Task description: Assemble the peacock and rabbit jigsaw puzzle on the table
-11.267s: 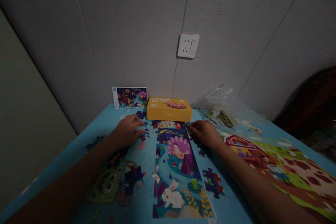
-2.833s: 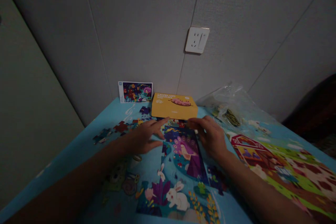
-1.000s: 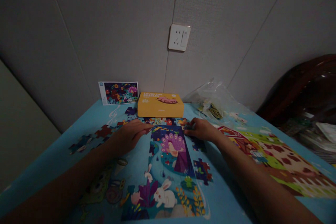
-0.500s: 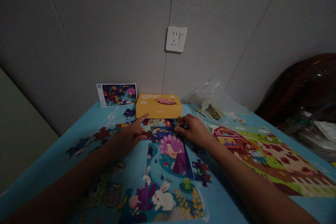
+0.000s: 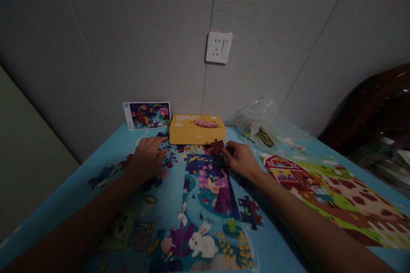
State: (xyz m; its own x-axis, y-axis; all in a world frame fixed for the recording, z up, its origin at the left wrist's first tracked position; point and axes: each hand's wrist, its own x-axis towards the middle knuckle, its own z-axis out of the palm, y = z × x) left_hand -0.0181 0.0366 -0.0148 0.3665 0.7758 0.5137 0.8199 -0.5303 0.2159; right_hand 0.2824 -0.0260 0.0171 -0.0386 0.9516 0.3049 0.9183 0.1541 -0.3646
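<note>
My right hand (image 5: 241, 160) pinches a dark red puzzle piece (image 5: 217, 146) between thumb and fingertips. The piece is tilted up just in front of the yellow puzzle box (image 5: 197, 137), above the top right of the partly joined puzzle (image 5: 205, 202). That puzzle shows a pink peacock, a stream and white rabbits. To its left, my left hand (image 5: 149, 156) hovers over loose dark pieces (image 5: 169, 158), its fingers stretched toward the box and the thumb apart. Nothing shows in its grasp. More joined pieces (image 5: 251, 212) lie on the puzzle's right side.
A picture card (image 5: 149, 115) leans on the wall left of the box. At the back right lies a clear plastic bag (image 5: 265, 126) with pieces inside. A farm puzzle (image 5: 333, 198) covers the right side of the blue table cover (image 5: 73, 198). Loose pieces (image 5: 102, 177) lie left.
My left hand has drawn back to the left, away from the puzzle. A dark red piece now stands out in my right hand's fingertips. The view has shifted slightly.
</note>
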